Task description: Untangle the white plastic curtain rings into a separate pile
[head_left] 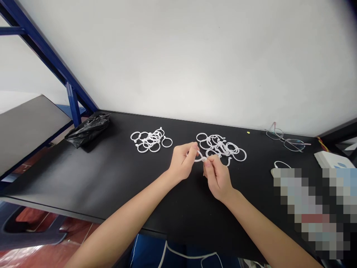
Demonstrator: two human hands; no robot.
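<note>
Two bare arms (119,227) reach in over the near edge of the black table (117,178). The left hand (182,162) pinches one side of a small white ring (199,160) with its thumb and fingers. The right hand (219,176) pinches the other side of it. So the ring is right between the two hands. A pile of white rings (152,139) lies toward the back edge, to the left of the left hand. A bigger pile of white rings (222,147) lies just past the hands, and the right hand is close to it. A black bag (90,130) lies at the back left corner. Eyeglasses (295,144) sit by the back edge, near the right corner. A white box (334,160) is at the right edge.
</note>
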